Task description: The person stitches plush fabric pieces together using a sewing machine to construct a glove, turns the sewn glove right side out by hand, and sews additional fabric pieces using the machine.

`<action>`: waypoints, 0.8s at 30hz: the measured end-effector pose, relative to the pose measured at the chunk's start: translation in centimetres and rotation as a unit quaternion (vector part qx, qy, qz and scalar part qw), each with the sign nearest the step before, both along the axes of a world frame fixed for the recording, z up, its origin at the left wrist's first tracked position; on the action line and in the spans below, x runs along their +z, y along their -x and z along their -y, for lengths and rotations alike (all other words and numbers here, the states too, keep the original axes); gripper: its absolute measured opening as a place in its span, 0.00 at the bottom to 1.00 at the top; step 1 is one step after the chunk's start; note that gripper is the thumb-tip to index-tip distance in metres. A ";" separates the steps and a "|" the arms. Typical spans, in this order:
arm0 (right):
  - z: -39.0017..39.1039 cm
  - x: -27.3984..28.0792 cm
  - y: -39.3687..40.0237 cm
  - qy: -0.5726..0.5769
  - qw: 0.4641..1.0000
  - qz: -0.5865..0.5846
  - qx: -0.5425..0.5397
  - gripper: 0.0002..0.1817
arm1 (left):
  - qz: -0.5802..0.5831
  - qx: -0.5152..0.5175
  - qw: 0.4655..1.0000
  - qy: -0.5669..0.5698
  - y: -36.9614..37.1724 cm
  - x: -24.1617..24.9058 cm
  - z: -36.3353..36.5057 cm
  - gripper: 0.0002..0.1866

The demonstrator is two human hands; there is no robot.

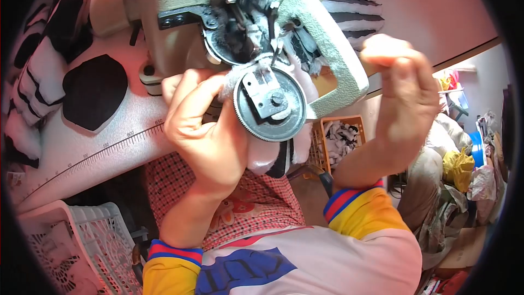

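Note:
A pale green machine (341, 60) with a round toothed metal disc (289, 95) stands in the middle. Black and white plush material (281, 155) hangs below and behind the disc. My left hand (204, 125) is at the disc's left side, its fingers bent around white fluffy material at the machine; the fingertips are partly hidden. To the right of the machine's frame, my right hand (406, 79) is raised with its fingers curled in. What it holds, if anything, cannot be made out. A black rounded fabric piece (95, 93) lies on the table at the left.
More black and white plush pieces (41, 84) are piled at the far left, others (352, 5) behind the machine. A ruler scale runs along the table edge (125, 155). Below are a white basket (103, 229) and an orange crate (362, 130). Bags (458, 166) lie at the right.

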State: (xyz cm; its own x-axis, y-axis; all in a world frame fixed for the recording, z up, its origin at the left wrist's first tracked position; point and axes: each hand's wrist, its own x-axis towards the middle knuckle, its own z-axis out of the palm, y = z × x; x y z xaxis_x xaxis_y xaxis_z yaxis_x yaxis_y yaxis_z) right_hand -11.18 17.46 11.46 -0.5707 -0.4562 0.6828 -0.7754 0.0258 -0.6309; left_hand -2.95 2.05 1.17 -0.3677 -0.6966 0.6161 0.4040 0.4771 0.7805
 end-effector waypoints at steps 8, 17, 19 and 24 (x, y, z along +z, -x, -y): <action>4.2 -7.8 3.5 0.040 0.980 0.093 0.170 0.13 | 0.048 0.030 0.996 0.066 -0.9 0.9 0.9 0.09; 5.7 -10.8 1.8 0.046 0.983 -0.005 0.179 0.11 | 0.093 0.040 0.988 0.117 -1.3 1.5 1.1 0.11; 5.5 -10.9 1.1 0.053 0.985 0.004 0.165 0.12 | 0.107 0.038 0.984 0.134 -1.4 1.4 1.1 0.13; 5.8 -11.7 -1.2 0.046 0.992 0.045 0.109 0.17 | 0.092 0.065 0.986 0.123 -1.3 2.2 0.9 0.11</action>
